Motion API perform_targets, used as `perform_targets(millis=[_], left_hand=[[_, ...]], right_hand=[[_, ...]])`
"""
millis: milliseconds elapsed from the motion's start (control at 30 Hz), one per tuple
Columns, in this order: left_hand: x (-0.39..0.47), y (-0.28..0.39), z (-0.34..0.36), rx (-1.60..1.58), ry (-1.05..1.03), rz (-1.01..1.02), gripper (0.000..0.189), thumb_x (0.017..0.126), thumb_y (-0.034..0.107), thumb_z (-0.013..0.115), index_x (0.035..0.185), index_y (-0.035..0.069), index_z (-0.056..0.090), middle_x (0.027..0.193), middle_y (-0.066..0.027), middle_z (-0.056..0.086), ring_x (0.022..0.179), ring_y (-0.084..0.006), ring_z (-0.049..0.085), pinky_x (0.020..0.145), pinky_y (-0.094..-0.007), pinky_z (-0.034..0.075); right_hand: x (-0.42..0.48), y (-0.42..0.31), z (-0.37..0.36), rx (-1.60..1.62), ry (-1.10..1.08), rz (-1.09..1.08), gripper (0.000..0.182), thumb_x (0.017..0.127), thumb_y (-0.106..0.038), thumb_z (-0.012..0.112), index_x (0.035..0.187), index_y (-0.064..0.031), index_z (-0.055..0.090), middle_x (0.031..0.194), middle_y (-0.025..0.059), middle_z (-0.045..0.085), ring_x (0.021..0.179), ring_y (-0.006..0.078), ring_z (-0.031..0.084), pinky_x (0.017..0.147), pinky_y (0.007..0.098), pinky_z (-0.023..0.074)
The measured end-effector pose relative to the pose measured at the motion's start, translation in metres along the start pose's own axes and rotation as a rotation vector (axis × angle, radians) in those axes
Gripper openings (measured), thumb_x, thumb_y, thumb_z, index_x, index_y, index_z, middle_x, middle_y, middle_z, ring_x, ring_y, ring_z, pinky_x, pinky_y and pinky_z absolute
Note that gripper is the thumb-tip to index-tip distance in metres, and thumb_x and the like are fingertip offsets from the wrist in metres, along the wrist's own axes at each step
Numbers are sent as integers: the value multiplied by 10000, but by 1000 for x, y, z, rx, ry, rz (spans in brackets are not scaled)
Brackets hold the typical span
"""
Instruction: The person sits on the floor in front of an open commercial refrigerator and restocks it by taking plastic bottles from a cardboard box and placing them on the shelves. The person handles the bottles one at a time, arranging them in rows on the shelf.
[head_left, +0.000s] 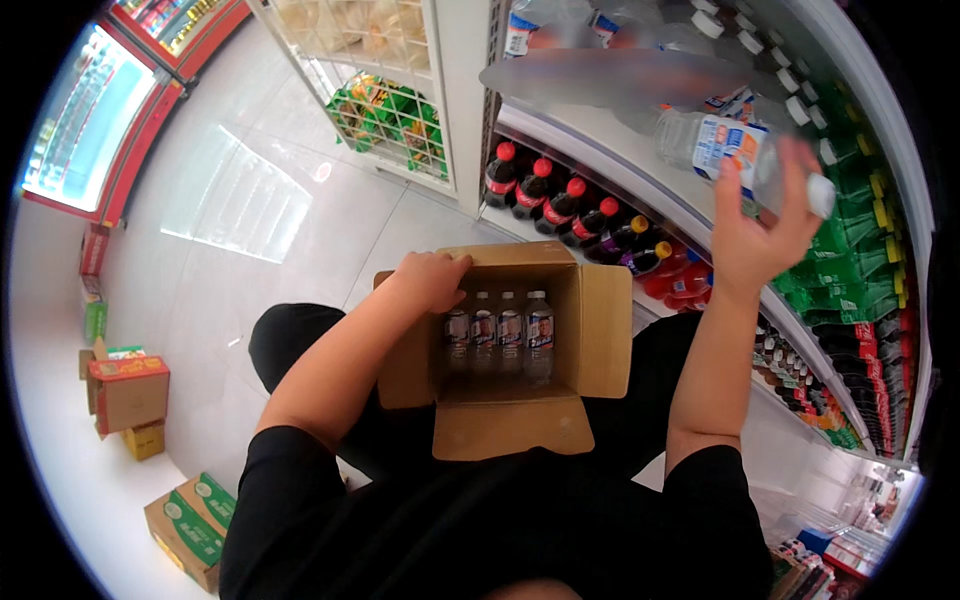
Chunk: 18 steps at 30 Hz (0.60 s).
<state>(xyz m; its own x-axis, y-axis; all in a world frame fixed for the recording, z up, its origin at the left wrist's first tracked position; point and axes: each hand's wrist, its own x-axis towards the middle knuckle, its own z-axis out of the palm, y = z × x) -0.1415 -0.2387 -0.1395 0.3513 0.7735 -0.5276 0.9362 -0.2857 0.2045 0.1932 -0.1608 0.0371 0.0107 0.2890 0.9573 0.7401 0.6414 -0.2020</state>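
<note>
My left hand (436, 279) grips the far left corner of an open cardboard box (606, 330). The box stands between my knees with its flaps folded out. A row of several clear plastic bottles (538, 334) with printed labels and white caps stands inside, along the far wall. At the right, my right hand (769, 225) has thumb and fingers around another clear bottle (679, 139) with a white cap and a blue, white and orange label. That bottle is tilted almost flat in front of the shelf (592, 120). Similar bottles (559, 19) are behind it, partly blurred.
Cola bottles (557, 214) with red caps line the lower shelf, and green bottles (844, 262) fill the right side. A white wire rack (450, 112) holds snack bags (390, 112). Cartons (131, 390) sit at the left; red-framed coolers (97, 120) stand farther back.
</note>
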Motion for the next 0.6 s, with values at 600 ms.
perform_targets(millis=[600], left_hand=[[0,-6,-1,-43,-14,-17,530,922,359,695,1365,118,533,1204,-182,702,1112,-404,675,908,-516,554]], right_hand=[[-228,-124,41,420,-1568,482,457,830,-230,819,1259,-144,687,1281,257,544,1117,473,634,962,519,543]])
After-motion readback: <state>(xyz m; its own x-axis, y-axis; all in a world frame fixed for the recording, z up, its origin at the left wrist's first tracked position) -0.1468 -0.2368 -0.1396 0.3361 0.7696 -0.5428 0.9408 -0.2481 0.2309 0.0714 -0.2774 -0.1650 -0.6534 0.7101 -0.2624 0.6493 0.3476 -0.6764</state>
